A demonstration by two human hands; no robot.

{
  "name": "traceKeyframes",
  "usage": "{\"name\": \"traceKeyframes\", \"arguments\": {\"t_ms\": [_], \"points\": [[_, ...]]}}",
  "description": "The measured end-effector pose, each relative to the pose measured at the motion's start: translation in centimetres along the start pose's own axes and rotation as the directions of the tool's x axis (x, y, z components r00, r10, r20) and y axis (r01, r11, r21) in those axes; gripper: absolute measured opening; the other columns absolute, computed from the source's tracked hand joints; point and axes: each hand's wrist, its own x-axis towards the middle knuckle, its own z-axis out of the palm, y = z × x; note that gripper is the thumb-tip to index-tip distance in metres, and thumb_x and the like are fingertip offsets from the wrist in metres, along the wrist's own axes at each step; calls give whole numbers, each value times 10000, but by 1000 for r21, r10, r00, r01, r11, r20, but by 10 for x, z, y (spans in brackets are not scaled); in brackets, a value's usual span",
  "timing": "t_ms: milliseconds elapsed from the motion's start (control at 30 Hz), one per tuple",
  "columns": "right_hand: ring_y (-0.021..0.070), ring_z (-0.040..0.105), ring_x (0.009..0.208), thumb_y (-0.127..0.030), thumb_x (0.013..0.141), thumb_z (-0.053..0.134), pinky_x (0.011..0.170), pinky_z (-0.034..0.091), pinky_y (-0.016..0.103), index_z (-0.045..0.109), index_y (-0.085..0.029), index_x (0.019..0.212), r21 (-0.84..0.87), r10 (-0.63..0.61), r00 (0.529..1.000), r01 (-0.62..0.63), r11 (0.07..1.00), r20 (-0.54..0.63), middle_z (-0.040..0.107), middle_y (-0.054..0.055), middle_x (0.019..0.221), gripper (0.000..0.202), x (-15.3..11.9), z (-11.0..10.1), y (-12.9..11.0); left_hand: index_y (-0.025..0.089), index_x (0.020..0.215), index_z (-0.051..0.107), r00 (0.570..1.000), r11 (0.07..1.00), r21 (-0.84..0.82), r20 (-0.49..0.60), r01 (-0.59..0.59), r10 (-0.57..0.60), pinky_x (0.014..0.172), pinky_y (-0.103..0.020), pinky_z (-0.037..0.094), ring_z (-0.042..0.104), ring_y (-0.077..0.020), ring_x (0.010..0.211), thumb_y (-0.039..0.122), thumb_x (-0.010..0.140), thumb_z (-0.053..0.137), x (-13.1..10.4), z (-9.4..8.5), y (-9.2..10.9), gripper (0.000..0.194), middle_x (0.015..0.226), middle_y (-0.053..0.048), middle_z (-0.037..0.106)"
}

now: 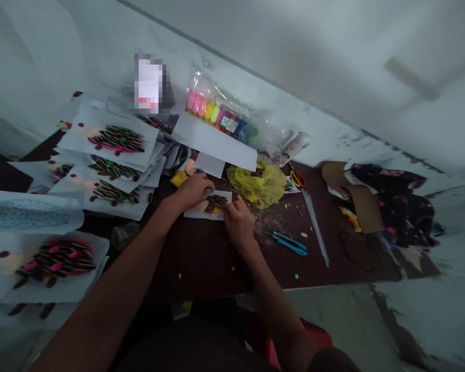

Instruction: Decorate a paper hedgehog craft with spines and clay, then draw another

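Small white sheet lies flat on the dark bench, between the two hands. It bears a hedgehog figure: pale snout to the left, dark striped strips over the back, some yellow beneath them.

Left hand: at the sheet's upper left, fingers bent downward; cannot tell whether they grip the paper or only press on it. Right hand: at the sheet's right edge, thumb and fingers drawn close together beside the strips; cannot tell whether anything is pinched.

Yellow item just beside the left hand, partly covered by it. Crumpled yellow plastic bag just beyond the right hand, small scraps scattered below it. To the right of these: blue-handled tool, scissors with red and yellow handles, and long translucent sticks lying aslant. Green bit near the front edge.

Left side: overlapping stacks of larger hedgehog sheets, one drawn in blue lines. Behind, toward the wall: blank white paper in front of a clear bag of brightly coloured pieces. Far right: bent brown cardboard beside dark patterned cloth.
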Motion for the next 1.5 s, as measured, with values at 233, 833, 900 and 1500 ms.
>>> {"name": "traceKeyframes", "arguments": {"t_ms": [233,833,900,1500], "points": [[197,618,899,-207,1023,482,895,472,302,722,-231,958,-87,-40,998,43,995,39,676,74,925,250,5,0,-4,198,1034,778,1000,1000,-4,-7,6,-6,893,-324,470,605,-226,999,81,859,502,0,-1,1,347,1025,-95,673],[169,621,895,-202,1021,489,1033,453,295,746,-273,964,-26,-42,996,40,999,-80,651,35,889,273,0,-1,3,208,1036,778,1000,1000,6,-14,-13,13,908,-347,488,596,-229,987,83,859,491,1,3,-3,359,1013,-95,667],[166,622,877,-221,1023,499,1033,449,295,747,-258,954,-25,-62,996,60,998,-68,655,38,883,259,1,-2,1,203,1034,778,1000,1000,3,-16,-12,12,910,-348,484,596,-230,986,79,861,487,1,2,-3,360,1012,-98,669],[195,601,919,-218,1014,523,665,378,271,742,-218,1028,-155,-69,992,85,984,103,679,90,1015,219,16,-2,-14,194,1030,786,1000,1000,3,18,17,-17,892,-330,484,616,-237,1001,91,867,503,1,-3,3,343,1025,-102,677]]}}
